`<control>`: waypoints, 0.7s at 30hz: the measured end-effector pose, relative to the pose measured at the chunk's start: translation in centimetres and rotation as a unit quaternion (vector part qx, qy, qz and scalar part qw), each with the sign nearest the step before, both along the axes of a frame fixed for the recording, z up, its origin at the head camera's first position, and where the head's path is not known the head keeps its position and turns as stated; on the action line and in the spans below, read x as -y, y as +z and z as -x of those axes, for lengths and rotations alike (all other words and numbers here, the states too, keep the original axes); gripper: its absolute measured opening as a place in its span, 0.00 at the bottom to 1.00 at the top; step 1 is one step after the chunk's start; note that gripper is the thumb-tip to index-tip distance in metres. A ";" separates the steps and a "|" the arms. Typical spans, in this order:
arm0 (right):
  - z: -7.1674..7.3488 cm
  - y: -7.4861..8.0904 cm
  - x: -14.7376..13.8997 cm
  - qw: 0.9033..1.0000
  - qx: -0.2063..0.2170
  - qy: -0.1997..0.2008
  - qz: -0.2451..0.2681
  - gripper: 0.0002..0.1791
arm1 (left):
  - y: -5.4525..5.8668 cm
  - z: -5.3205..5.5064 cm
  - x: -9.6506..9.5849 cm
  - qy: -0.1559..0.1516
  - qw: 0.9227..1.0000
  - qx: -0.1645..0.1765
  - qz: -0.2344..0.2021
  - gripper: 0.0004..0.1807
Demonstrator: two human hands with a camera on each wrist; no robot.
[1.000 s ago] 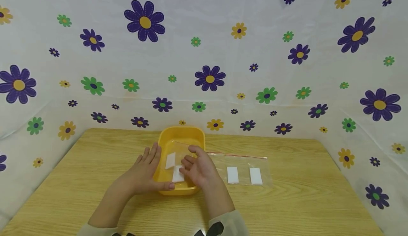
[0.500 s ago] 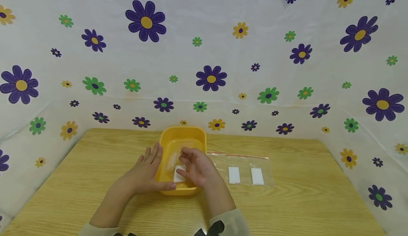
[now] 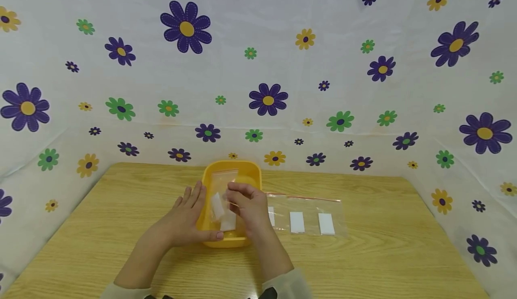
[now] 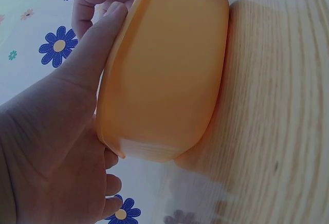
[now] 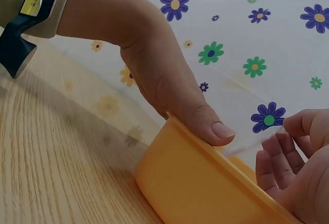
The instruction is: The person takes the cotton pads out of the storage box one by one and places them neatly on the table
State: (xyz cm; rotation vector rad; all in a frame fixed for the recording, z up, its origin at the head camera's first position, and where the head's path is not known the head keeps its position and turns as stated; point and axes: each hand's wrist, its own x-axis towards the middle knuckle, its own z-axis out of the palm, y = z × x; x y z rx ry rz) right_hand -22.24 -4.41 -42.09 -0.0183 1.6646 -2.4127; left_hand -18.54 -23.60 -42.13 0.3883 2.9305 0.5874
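One wooden table (image 3: 363,258), its near edge cut off, bears one yellow tray (image 3: 230,244). The left hand (image 3: 183,218) rests straight fingers along its rim; the right hand (image 3: 251,210) pinches one clear bag (image 3: 224,178) inside, its lower end indistinct. Two white cards (image 3: 218,206) show there; three bagged cards (image 3: 296,222) lie alongside, the leftmost partly hidden.
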 end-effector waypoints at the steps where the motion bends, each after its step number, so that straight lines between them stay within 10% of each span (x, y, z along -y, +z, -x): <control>1: 0.0 0.1 0.0 1.000 -0.008 -0.009 -0.007 0.12 | 0.0 0.0 0.0 0.000 1.000 0.000 0.000 0.73; 11: 0.1 1.2 -1.0 1.000 0.011 -0.018 -0.002 0.29 | 0.2 0.1 0.0 0.001 1.000 0.005 0.003 0.73; 21: 0.2 1.2 -1.5 1.000 0.004 0.012 -0.004 0.17 | 0.2 0.2 0.1 0.003 1.000 0.011 0.005 0.73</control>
